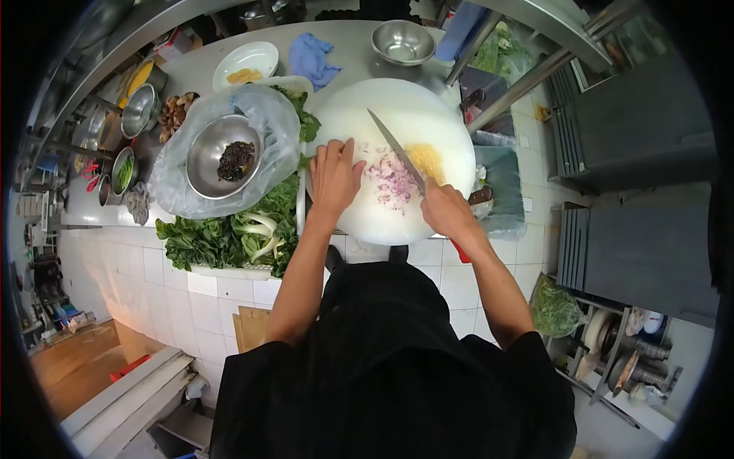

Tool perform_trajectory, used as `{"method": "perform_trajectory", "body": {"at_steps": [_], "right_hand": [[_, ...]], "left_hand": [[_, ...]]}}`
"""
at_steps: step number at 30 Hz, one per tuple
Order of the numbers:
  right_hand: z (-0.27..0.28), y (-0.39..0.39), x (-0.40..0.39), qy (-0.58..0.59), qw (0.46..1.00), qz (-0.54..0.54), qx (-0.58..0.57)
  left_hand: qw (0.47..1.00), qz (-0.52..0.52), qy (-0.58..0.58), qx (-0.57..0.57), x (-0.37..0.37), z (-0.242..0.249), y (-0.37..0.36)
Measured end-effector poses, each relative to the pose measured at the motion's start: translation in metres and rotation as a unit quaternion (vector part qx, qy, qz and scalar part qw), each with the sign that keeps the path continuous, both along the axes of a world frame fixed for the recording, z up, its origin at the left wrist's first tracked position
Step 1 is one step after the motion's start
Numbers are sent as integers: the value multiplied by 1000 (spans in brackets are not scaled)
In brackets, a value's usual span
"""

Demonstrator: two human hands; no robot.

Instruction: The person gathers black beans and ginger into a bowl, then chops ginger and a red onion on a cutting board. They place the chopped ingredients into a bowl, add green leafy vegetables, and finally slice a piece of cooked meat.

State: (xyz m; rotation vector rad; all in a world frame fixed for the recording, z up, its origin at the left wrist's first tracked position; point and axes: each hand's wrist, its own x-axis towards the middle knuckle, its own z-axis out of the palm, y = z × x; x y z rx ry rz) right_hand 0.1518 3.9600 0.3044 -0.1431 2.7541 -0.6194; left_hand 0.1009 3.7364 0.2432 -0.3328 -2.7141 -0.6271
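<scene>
On a round white cutting board (359, 99) lie chopped purple shallots (391, 180) and a pile of minced yellow garlic-like bits (427, 161). My right hand (447, 208) is closed around the handle of a kitchen knife (391, 142). The blade slants up and left across the board, between the shallots and the yellow pile. My left hand (335, 177) rests on the board's left side with its fingers stretched out, just left of the shallots, holding nothing.
Left of the board, a steel bowl (200, 170) with dark chopped food sits on a plastic bag (283, 126) over leafy greens (222, 243). Behind are a white plate (264, 60), blue cloth (312, 61) and steel bowl (404, 44). A metal post (520, 88) stands right.
</scene>
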Motion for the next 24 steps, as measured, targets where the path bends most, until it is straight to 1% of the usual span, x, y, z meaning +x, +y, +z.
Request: {"method": "perform_trajectory", "body": {"at_steps": [1,2,3,4,5,6,7,8,9,10,11,13,14,16,19,22,24], "right_hand": [[4,0,-4,3,1000,4,-11],[11,-1,-3,3,1000,6,-11],[21,-2,-1,6,1000,-20,-10],[26,-3,1,11,999,-48,-8],[18,-5,1,8,999,-47,-10],[4,-7,0,-3,999,-33,5],[-3,-10,-1,-13,1000,-19,19],[-3,-11,1,-14,1000,-19,17],[1,-11,4,-13,999,-24,18],[7,-11,3,-11,999,-26,19],[13,-15,6,-15,999,-25,18],[23,-26,8,5,1000,-17,20],[16,-31,9,5,1000,-17,21],[1,-40,8,18,999,33,38],[6,-40,5,15,999,35,35],[22,-48,8,20,998,49,22],[4,-56,5,8,998,59,23]], "left_hand": [[999,-27,19,-5,-8,1,0],[999,-35,6,0,-11,1,2],[1000,-31,2,0,-7,2,0],[996,-83,-22,-24,-4,4,0],[988,-137,-47,-48,2,5,-1],[982,-172,-78,-2,11,0,1],[982,-172,-78,-4,21,4,2],[982,-173,-71,27,32,9,2],[981,-173,-62,60,40,15,2],[984,-151,-35,84,44,18,-1],[984,-150,-39,84,50,25,-5],[986,-79,-43,139,57,42,-13],[985,-69,-13,157,60,45,-17],[985,-57,-14,164,67,52,-24],[984,-39,4,173,72,53,-29],[983,-16,-14,183,80,48,-32],[984,-9,-2,179,82,42,-32]]}}
